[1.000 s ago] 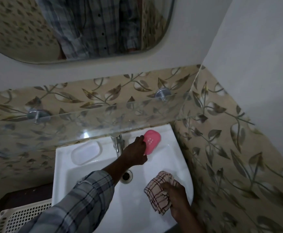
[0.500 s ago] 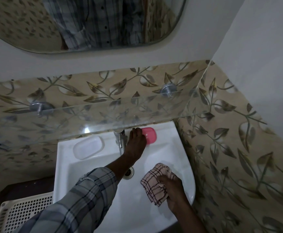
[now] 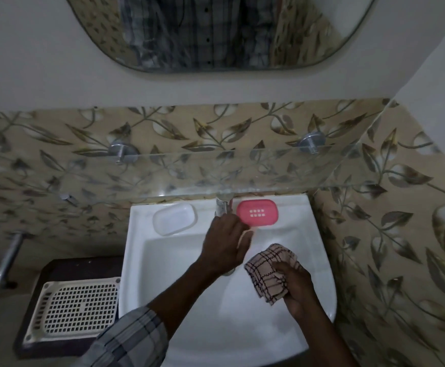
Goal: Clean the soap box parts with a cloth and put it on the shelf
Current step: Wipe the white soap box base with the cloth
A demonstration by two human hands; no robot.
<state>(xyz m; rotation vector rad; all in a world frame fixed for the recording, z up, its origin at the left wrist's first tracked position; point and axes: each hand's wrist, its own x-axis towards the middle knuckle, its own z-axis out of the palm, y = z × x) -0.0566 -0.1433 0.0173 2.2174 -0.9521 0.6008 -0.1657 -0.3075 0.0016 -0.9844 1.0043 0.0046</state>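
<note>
A pink soap box part (image 3: pixel 257 212) with small slots lies flat on the back ledge of the white sink (image 3: pixel 163 260), right of the tap (image 3: pixel 222 205). A clear white soap box part (image 3: pixel 175 219) lies on the ledge to the left of the tap. My left hand (image 3: pixel 226 242) hovers over the basin just below the pink part, fingers apart, holding nothing. My right hand (image 3: pixel 294 284) grips a crumpled checked cloth (image 3: pixel 269 270) over the basin's right side. A glass shelf (image 3: pixel 216 168) hangs above the sink.
A white perforated tray (image 3: pixel 75 305) sits on a dark stand left of the sink. A metal pipe (image 3: pixel 7 258) sticks out of the left wall. Tiled walls close in on the right, and a mirror (image 3: pixel 216 30) hangs above.
My left hand set the pink part down flat on the sink ledge and drew back toward the basin. The right hand kept hold of the cloth.
</note>
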